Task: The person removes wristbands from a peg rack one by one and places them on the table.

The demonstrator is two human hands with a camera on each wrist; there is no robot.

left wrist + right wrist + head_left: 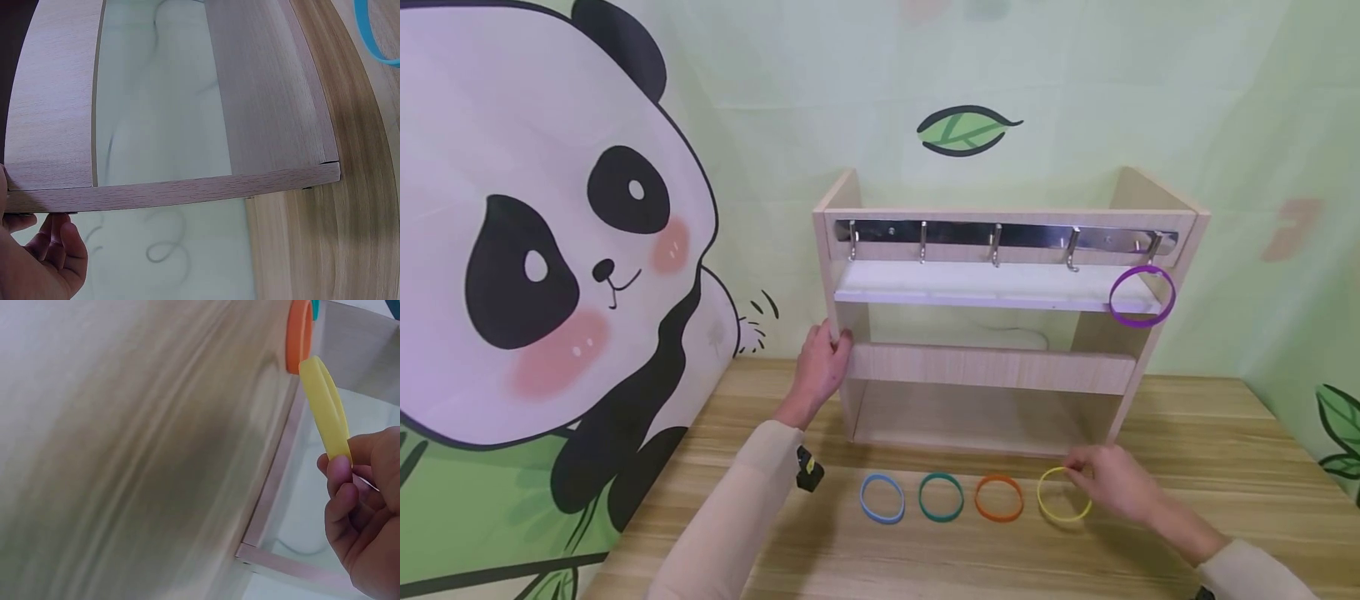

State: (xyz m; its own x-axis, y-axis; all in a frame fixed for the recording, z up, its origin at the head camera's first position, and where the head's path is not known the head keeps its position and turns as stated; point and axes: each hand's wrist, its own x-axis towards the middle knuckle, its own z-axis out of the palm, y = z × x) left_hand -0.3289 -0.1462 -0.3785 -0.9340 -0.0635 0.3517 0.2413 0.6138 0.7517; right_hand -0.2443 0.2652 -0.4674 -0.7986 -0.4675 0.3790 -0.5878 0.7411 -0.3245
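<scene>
In the head view my right hand (1116,482) pinches a yellow silicone wristband (1064,518) at its edge. The right wrist view has the yellow wristband (325,406) raised on edge between thumb and fingertips. My left hand (822,364) grips the left side panel of a wooden shelf (992,367). Its fingers (74,247) curl behind that panel in the left wrist view. Along the shelf's top front runs a metal hook rail (962,233). A purple wristband (1114,310) hangs from the rightmost hook.
In front of the shelf, blue (882,521), green (941,520) and orange (999,520) wristbands lie in a row on the wood-grain table (1210,450). A panda-printed backdrop (647,350) stands behind and to the left.
</scene>
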